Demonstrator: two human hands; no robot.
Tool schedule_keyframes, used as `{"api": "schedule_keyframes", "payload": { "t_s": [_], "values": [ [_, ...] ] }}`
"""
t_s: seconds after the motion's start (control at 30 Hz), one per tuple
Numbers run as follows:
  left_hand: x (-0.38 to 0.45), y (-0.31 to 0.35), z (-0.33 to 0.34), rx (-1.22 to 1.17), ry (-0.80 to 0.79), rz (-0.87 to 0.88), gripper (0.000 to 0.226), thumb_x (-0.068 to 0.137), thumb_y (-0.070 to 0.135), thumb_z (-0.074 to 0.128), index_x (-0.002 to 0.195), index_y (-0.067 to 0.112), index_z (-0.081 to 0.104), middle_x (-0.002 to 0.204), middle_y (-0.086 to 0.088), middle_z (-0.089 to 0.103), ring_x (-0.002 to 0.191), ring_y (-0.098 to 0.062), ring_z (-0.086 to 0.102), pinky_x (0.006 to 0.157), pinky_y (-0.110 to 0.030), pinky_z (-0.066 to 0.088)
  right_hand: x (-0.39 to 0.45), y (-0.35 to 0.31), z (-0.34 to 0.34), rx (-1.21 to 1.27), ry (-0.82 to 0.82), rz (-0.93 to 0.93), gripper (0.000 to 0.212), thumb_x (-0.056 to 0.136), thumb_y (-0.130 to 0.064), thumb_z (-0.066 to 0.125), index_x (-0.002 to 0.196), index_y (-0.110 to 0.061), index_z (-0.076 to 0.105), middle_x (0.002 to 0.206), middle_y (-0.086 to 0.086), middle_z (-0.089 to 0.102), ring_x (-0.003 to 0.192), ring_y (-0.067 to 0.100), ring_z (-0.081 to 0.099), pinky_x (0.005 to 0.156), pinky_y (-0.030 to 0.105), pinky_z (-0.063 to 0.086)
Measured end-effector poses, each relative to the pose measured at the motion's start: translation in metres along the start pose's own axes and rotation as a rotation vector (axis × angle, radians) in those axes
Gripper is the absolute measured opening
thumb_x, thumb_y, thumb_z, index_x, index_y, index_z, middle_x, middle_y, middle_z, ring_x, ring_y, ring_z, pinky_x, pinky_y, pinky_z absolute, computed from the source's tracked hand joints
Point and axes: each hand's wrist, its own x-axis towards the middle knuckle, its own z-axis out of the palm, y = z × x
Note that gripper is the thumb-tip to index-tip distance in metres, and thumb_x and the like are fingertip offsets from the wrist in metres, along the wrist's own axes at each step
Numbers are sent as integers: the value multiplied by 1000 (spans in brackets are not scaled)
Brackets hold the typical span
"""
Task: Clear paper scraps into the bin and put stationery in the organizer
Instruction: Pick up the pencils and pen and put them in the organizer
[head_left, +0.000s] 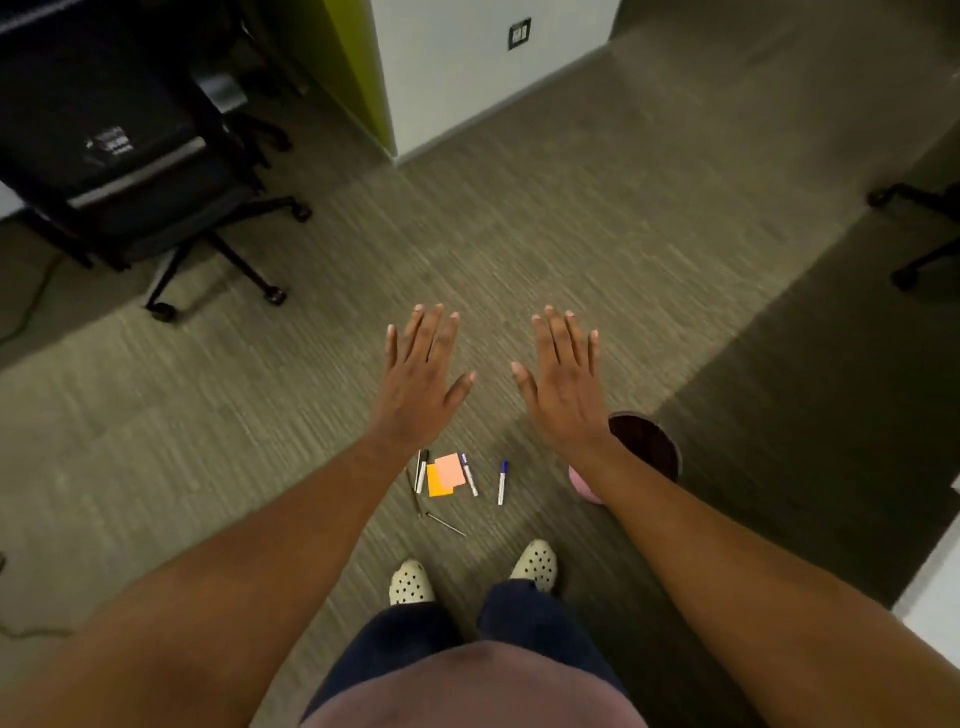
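Note:
I stand over a carpeted floor with both arms stretched forward, palms down. My left hand (422, 382) and my right hand (563, 387) are flat with fingers spread, holding nothing. On the floor below them lie an orange paper scrap (438, 487) overlapped by a pink paper scrap (450, 469). Two markers with purple caps, one (469, 475) beside the scraps and one (502, 482) further right, lie there too. Dark pens (421, 470) lie left of the scraps, and a thin pen (445, 524) lies nearer my feet. A dark round bin (649, 444) stands right of them, partly hidden by my right forearm.
A pink object (582, 488) shows beside the bin, mostly hidden under my right arm. A black office chair (130, 171) on casters stands at the far left. A white and green wall corner (415, 93) rises at the back. Another chair base (919, 228) shows at the right edge.

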Motion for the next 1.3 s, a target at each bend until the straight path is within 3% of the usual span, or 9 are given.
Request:
{"api": "schedule_keyframes", "payload": {
  "t_s": [0.23,0.4,0.63,0.87,1.0,1.07,1.13,1.2,1.3],
  "values": [
    [-10,-26,63,13,-64,-48,76,103,54,43,164,16,22,172,-8,19,161,-30,10,127,-60,15,4,28,65,-1,-144,-3,66,107,-50,33,159,-10,28,169,13,24,159,35,17,128,61,15],
    [-32,-79,136,-26,-134,-143,76,104,54,46,165,17,18,172,-9,18,162,-29,7,128,-60,14,-6,40,150,29,-233,41,69,106,-51,34,160,-9,26,171,11,23,160,32,17,129,58,14],
    [-46,-182,304,-51,-251,-125,76,104,60,35,166,22,12,174,-5,14,162,-25,3,128,-59,12,-22,51,334,40,-303,84,68,109,-52,27,164,-13,19,173,7,16,162,27,10,131,53,9],
    [-84,-257,497,-36,-280,-130,77,101,59,45,163,19,24,169,-8,28,159,-28,21,127,-54,20,-68,65,545,62,-472,63,67,108,-48,31,164,-12,19,172,9,19,161,28,13,130,55,12],
    [-126,-281,572,21,-304,-292,60,90,43,59,144,20,49,145,-11,49,133,-34,47,107,-50,43,-104,82,631,44,-568,44,66,109,-46,36,164,-13,20,170,11,23,160,30,18,129,54,16],
    [-145,-291,600,32,-344,-429,39,88,29,61,124,13,62,126,-15,56,117,-35,50,96,-46,46,-122,86,658,45,-564,62,61,107,-44,42,159,-13,31,161,13,36,151,33,32,125,53,27],
    [-155,-300,622,-79,-424,-634,31,89,22,61,115,5,65,120,-19,61,112,-38,55,93,-47,49,-139,86,677,28,-555,87,49,105,-43,45,144,-13,47,141,12,51,131,31,47,113,49,42],
    [-157,-305,642,-179,-522,-769,29,92,26,62,109,4,69,113,-20,68,104,-37,64,88,-44,55,-155,84,692,12,-613,116,36,105,-41,44,126,-14,56,123,10,58,115,28,54,98,45,49],
    [-152,-308,665,-206,-666,-751,32,92,41,59,95,13,74,98,-13,74,88,-31,68,72,-33,50,-170,81,707,55,-764,159,30,108,-33,42,118,-11,60,118,10,58,110,27,56,92,43,51]
  ]
}}
